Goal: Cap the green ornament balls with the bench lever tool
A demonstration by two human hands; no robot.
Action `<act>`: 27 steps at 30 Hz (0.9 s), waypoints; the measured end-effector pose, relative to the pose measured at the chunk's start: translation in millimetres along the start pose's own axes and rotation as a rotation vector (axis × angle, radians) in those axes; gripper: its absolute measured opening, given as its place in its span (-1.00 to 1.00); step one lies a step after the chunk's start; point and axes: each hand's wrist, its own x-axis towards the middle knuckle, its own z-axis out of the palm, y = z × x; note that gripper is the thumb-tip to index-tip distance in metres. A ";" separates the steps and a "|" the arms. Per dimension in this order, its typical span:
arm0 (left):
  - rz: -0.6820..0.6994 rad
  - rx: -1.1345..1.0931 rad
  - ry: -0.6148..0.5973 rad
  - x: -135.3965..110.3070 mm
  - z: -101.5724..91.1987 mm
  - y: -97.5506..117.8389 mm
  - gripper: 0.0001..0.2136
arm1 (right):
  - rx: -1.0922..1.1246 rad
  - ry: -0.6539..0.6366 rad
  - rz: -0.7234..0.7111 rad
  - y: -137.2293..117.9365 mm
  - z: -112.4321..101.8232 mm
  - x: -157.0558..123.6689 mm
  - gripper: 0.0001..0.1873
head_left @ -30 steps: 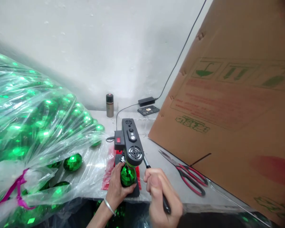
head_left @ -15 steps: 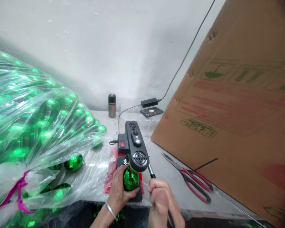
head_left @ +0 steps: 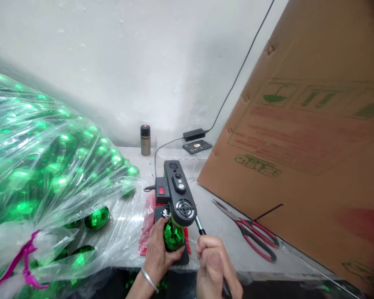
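My left hand (head_left: 157, 249), with a bangle on the wrist, is closed around a shiny green faceted ball (head_left: 173, 235). The ball sits beneath the front end of a small black bench machine (head_left: 180, 189), its top hidden under the machine's head. A box with a red switch (head_left: 161, 190) is fixed to the machine's left side. On the right, my right hand (head_left: 216, 261) is wrapped around the black grip of the machine's lever handle (head_left: 200, 225). Red plastic sheet (head_left: 143, 243) shows under the machine's base.
A clear bag (head_left: 50, 137) of green balls, tied with a pink ribbon (head_left: 27, 259), fills the left side. Red-handled scissors (head_left: 252, 234) lie beside a leaning cardboard box (head_left: 299, 166). Behind stand a small bottle (head_left: 145, 143), a power adapter (head_left: 194, 134) and a phone-like slab (head_left: 197, 146).
The view has shifted slightly. Both hands keep their holds on the ball and the lever, with no clear movement of either relative to the machine.
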 end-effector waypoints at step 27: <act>0.004 -0.031 0.012 3.8 2.5 1.9 -0.32 | 0.036 0.035 -0.034 6.1 4.9 0.2 -0.56</act>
